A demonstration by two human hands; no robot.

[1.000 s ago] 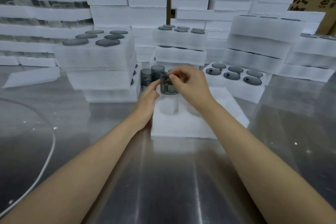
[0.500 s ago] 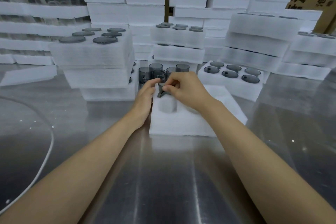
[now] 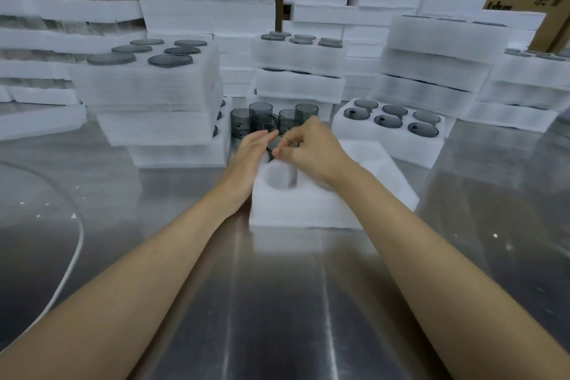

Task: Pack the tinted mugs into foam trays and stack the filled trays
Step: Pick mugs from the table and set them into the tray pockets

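Tinted mug (image 3: pixel 278 146) sits low in a far pocket of the foam tray (image 3: pixel 308 210), between a person's two hands; well left of the fingers (image 3: pixel 262 134), a white cable (image 3: pixel 78 237) curves across the steel worktop (image 3: pixel 277 302); nearer left stands a stack of filled trays (image 3: pixel 154 95); the left hand (image 3: pixel 251 149) lies with fingers straight along the tray's left side; just beyond the fingers, loose mugs (image 3: pixel 262 119) stand upright; the right hand (image 3: pixel 311 151) pinches the mug's rim between curled thumb and forefinger; right of the fingers lies a six-mug tray (image 3: pixel 385 145).
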